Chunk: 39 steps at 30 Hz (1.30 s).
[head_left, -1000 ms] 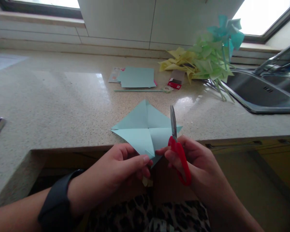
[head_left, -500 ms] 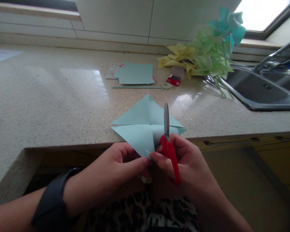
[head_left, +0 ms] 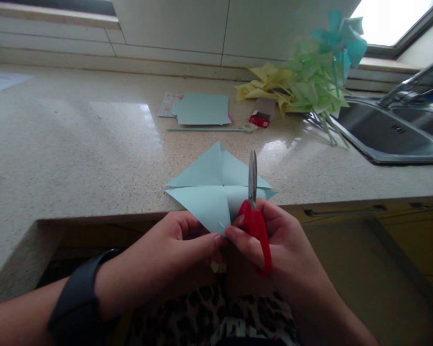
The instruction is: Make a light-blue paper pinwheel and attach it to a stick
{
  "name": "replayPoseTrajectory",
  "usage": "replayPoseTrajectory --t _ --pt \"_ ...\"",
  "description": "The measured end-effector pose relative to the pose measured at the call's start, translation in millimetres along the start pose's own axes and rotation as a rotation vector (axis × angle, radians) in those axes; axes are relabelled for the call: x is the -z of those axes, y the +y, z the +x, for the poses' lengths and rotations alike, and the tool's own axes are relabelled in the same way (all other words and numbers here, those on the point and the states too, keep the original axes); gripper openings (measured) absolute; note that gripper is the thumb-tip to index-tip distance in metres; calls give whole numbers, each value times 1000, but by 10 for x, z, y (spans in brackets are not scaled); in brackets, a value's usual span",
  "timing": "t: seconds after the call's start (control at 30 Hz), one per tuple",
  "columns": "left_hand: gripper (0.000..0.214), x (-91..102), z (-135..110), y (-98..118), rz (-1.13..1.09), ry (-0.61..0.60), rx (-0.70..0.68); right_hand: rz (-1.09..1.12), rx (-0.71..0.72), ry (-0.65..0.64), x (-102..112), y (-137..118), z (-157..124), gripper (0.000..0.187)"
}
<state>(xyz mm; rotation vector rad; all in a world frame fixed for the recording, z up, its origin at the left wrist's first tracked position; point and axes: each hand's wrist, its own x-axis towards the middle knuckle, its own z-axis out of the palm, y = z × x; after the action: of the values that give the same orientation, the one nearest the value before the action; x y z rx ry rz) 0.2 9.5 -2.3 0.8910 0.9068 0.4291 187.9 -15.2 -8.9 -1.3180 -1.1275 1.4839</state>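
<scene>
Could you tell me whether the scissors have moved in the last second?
Yes, slightly: against the red box on the counter, the scissors swung their handles left.

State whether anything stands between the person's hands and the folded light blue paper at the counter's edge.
Nothing visible does. The left hand and right hand both pinch the near corner of the folded light blue paper directly. The red scissors sit in the right hand, blades lying over the paper's right part.

Your left hand (head_left: 168,254) at lower centre, thumb and fingertips pinched together, your right hand (head_left: 283,242) just beside it, fingers curled closed, forearms entering from the bottom corners.
</scene>
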Motion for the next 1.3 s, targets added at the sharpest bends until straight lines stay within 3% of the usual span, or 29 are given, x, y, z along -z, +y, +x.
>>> replayPoseTrajectory --t 0.3,0.63,1.3 --pt "32 37 5 -65 -89 25 43 7 16 2 -8 -28 -10 30" --pt "30 12 -4 5 -23 38 45 54 -15 10 -36 -38 -10 30" --pt "28 61 23 -66 -42 -62 -19 143 11 50 -66 -2 -23 26"
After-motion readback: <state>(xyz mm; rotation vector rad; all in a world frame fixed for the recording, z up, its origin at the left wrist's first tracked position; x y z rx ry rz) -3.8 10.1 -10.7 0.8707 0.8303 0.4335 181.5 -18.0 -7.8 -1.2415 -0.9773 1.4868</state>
